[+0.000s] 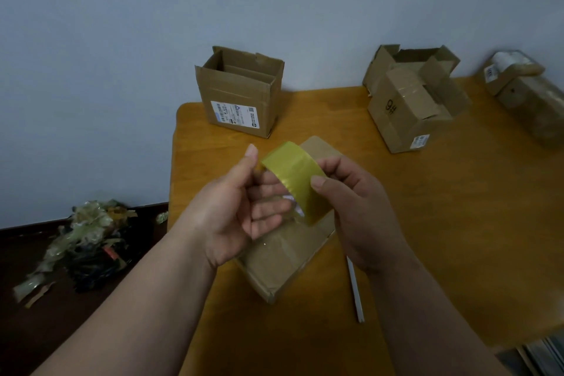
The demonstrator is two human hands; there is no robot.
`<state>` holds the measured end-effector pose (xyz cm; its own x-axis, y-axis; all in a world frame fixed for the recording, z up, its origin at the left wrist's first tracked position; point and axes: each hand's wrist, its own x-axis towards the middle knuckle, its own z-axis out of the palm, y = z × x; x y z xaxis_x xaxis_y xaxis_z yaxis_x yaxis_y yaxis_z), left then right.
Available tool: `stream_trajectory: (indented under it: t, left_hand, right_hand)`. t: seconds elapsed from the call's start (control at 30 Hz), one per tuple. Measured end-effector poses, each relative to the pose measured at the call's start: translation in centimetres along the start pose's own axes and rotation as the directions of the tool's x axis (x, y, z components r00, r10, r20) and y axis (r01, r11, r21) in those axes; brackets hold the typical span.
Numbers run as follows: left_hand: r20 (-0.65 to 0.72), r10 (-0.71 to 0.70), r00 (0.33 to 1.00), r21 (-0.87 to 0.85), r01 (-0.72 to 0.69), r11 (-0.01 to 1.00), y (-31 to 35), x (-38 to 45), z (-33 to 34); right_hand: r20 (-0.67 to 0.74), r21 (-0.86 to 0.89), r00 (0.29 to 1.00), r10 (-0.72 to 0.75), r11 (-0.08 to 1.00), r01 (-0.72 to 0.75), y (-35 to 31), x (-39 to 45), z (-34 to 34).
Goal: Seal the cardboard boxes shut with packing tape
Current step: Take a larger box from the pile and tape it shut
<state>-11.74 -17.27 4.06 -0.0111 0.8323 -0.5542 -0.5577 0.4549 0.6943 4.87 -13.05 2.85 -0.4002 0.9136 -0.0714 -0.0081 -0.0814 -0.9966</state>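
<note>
You've got the yellow tape roll [294, 180] at frame centre over the closed box [283, 259], left hand [241, 207] and right hand [351, 207] fingers curled on it; light, stiff, film clingy, so grip the rim.

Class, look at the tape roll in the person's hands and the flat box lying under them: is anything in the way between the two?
Nothing visible. Both hands, left hand and right hand, hold the tape roll directly above the flat box; only air separates them.
</note>
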Motion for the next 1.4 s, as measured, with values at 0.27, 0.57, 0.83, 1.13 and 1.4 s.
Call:
stream_trajectory:
  t: [0.27,0.57,0.83,1.13,1.4]
  left_hand:
    - [0.099,0.342,0.934,0.281,-0.356,0.891,-1.3,-1.1,0.6]
    - [0.133,0.394,0.909,0.245,-0.415,0.876,-1.8,-1.8,1.2]
    - [0.147,0.403,0.903,0.256,-0.428,0.867,-2.1,-2.0,2.0]
    - [-0.041,0.525,0.85,0.747,-0.323,0.582,-1.2,-1.6,1.9]
    - [0.112,0.657,0.746,0.937,-0.299,0.18,-0.3,-1.4,3.1]
  right_hand:
    - [-0.034,-0.049,0.999,-0.014,0.999,0.013,0.1,-0.5,0.6]
    - [-0.14,-0.061,0.989,-0.054,0.997,0.046,0.1,-1.0,1.2]
    - [-0.192,-0.077,0.979,-0.07,0.995,0.056,-0.1,-1.0,1.3]
    - [-0.028,-0.029,0.999,-0.024,0.999,0.023,-0.1,-1.3,-1.1]
    - [0.045,-0.355,0.97,-0.237,0.904,0.237,-0.5,-1.4,-1.2]
